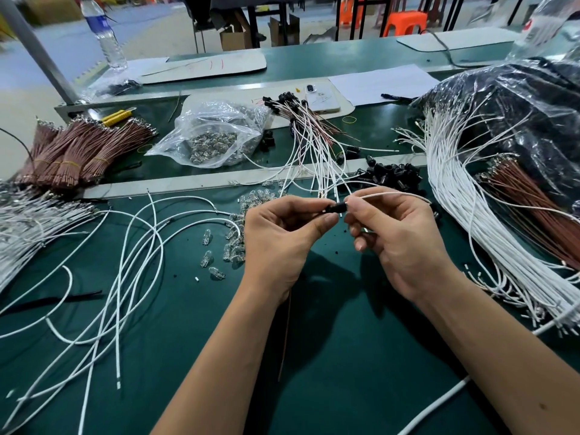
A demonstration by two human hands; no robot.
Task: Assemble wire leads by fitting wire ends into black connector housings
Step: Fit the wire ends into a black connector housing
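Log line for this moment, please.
step: wire insertion | left hand: pinches small black plastic connector housing | right hand: pinches thin white insulated wire at housing | seated: cannot tell

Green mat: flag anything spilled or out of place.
Small glass bulbs lie scattered loose on the green mat left of the left hand, outside their plastic bag. White wire offcuts also dot it.
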